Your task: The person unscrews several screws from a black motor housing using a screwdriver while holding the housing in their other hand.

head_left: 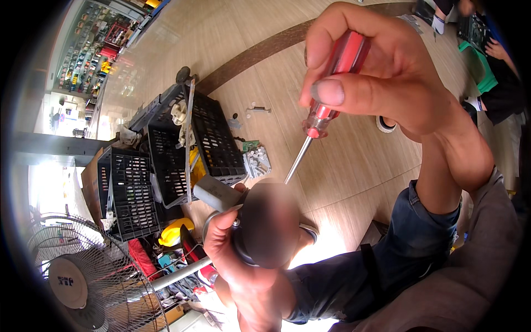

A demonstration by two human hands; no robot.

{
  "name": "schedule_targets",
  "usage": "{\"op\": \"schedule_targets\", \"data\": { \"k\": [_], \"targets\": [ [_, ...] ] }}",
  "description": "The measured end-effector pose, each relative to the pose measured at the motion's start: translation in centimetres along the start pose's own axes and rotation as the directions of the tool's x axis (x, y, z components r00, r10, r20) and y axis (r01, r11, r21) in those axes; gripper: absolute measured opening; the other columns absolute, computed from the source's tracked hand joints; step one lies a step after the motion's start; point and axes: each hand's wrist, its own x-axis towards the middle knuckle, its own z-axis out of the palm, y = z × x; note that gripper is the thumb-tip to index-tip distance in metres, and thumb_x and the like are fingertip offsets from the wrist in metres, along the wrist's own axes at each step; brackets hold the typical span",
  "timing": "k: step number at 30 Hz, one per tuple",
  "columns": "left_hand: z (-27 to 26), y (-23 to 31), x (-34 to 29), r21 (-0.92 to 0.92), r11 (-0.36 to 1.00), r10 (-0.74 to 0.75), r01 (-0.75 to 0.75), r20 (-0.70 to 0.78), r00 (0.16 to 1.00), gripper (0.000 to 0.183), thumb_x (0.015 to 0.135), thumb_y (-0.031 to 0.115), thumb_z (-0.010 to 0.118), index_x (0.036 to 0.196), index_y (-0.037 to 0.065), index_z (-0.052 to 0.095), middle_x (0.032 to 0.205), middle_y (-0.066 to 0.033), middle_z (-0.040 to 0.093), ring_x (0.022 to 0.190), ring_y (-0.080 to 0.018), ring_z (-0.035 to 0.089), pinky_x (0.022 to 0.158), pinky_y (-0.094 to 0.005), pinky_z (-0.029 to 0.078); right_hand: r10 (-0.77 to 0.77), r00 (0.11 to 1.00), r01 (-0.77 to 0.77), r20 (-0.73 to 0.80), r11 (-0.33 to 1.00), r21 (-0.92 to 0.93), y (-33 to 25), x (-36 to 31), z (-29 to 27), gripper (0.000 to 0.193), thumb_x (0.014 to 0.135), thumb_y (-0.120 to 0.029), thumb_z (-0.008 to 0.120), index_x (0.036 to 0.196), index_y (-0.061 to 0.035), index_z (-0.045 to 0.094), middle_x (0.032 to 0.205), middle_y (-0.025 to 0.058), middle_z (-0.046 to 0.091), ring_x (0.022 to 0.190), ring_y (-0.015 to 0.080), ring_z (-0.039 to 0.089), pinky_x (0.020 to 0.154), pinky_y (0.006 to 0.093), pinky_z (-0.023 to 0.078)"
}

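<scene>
Toward one o'clock, my right hand [381,77] wraps snugly round a translucent red-handled steel screwdriver [317,123], seemingly to control its shaft, angled at the dark rounded blurred object [257,227] my left hand [243,276] curls around at six, apparently steadying it, black slatted plastic crates [220,135] standing at ten.

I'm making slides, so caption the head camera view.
Right hand grips a red-handled screwdriver; left hand holds a blurred dark object.

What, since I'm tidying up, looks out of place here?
A grey piece lies on the floor near a crate, odd because it's outside any container. The dark object in the left hand is too blurred to judge.
</scene>
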Motion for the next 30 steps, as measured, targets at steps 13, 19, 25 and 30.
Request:
{"op": "schedule_targets", "data": {
  "k": [13,19,25,30],
  "targets": [
    [0.2,-0.2,0.0,-0.026,1.0,-0.004,0.004,-0.024,1.0,0.041,0.088,0.023,0.058,0.125,0.004,0.059,0.112,-0.0282,0.06,0.09,-0.036,0.062,0.077,-0.0462,0.051,0.007,0.998,-0.005,0.056,1.0,-0.03,-1.4,0.1,0.5,0.023,0.095,-0.003,0.066,0.113,0.0031,0.055,0.099,0.0078,0.066,0.094,0.0114,0.064,0.086,0.0306,0.051],
    [0.3,-0.2,0.1,-0.018,1.0,-0.01,0.01,-0.003,1.0,0.041,0.088,0.023,0.058,0.125,0.004,0.059,0.112,-0.0281,0.061,0.089,-0.036,0.063,0.076,-0.0464,0.051,-0.049,0.999,0.047,0.023,0.993,0.111,0.9,-0.1,-0.4,0.022,0.094,-0.003,0.067,0.112,0.003,0.055,0.098,0.007,0.065,0.091,0.0103,0.063,0.084,0.0294,0.05],
    [0.3,-0.3,-0.3,-0.035,0.999,-0.007,0.007,-0.009,1.0,0.042,0.087,0.023,0.059,0.125,0.004,0.059,0.113,-0.0281,0.061,0.09,-0.0361,0.063,0.076,-0.0463,0.051,0.038,0.999,-0.038,-0.006,0.997,0.071,-0.9,-0.2,0.2,0.023,0.093,-0.003,0.068,0.112,0.0028,0.056,0.099,0.0067,0.064,0.091,0.0099,0.062,0.084,0.0287,0.05],
    [0.6,-0.2,-0.2,-0.032,0.999,-0.024,0.023,-0.025,0.999,0.042,0.087,0.023,0.059,0.125,0.004,0.059,0.114,-0.0278,0.061,0.09,-0.0359,0.063,0.076,-0.0461,0.051,0.028,1.0,-0.028,-0.014,0.999,0.029,-0.9,-0.1,0.1,0.022,0.093,-0.002,0.068,0.111,0.0027,0.056,0.098,0.0064,0.065,0.091,0.0099,0.062,0.083,0.0282,0.05]
  ]
}}
